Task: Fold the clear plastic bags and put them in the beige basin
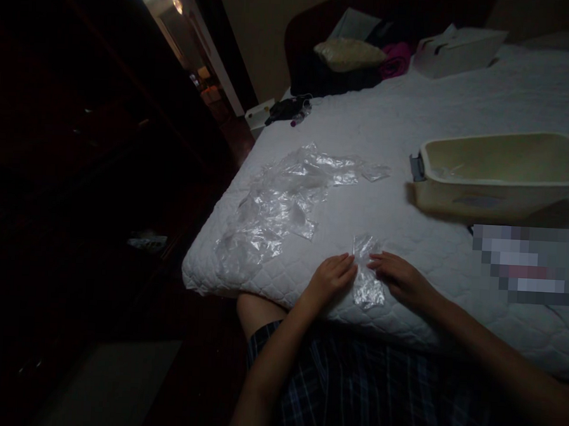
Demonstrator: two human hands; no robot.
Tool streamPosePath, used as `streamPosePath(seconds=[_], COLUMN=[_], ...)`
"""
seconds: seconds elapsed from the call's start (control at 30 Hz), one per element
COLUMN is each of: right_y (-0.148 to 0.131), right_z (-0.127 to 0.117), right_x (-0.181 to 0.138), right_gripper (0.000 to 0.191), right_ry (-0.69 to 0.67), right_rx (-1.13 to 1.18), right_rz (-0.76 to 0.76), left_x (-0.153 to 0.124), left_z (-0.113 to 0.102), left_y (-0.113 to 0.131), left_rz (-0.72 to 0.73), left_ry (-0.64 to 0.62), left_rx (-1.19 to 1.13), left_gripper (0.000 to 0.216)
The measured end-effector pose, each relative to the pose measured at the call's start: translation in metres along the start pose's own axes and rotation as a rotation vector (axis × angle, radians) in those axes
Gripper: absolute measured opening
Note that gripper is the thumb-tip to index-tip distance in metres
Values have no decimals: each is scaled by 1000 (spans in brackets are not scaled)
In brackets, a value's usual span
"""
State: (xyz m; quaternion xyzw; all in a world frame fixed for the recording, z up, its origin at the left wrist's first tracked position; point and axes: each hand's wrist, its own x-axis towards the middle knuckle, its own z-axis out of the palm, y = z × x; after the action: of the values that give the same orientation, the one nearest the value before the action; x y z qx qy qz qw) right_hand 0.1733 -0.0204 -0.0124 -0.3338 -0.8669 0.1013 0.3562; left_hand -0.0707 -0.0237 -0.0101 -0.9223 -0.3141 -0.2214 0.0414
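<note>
Bed: covered with a white quilted spread, and carries the items below. Beige tub: on the right of the bed, open-topped, with a grey latch at its left end; a little clear film shows inside. Loose clear plastic bags: strewn in a crumpled band over the left part of the bed. White box: far right. Pale cushion-like item: far side, upon dark material, a magenta roll just to its right. Left hand and right hand: at the near edge, palms downward, fingers slightly bent. Single clear bag: flat on the bed between them; the left fingertips are at its left edge, the right fingertips over its right side. Whether either hand pinches the film cannot be determined.
</note>
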Motion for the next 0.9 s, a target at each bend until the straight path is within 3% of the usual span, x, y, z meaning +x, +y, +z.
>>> streamPosePath(seconds=[0.1, 0.27, 0.47, 0.73, 0.9], right_y=[1, 0, -3, -11, -6], right_z=[-2, -2, -1, -4, -1], right_x=[-6, -21, -21, -19, -22], right_gripper=[26, 30, 31, 32, 31], right_ry=[-11, -30, -12, -30, -30], right_rx=[-58, -167, -149, -141, -123], right_rz=[-28, -72, 29, 116, 114], left_x=[9, 7, 7, 9, 10], left_z=[8, 14, 11, 13, 13], left_y=[2, 4, 6, 6, 7], left_rz=[22, -9, -97, -230, -264], left_ry=[-76, -38, -36, 93, 62], left_rx=[-40, -57, -131, -303, -336], left_gripper=[24, 27, 28, 25, 22])
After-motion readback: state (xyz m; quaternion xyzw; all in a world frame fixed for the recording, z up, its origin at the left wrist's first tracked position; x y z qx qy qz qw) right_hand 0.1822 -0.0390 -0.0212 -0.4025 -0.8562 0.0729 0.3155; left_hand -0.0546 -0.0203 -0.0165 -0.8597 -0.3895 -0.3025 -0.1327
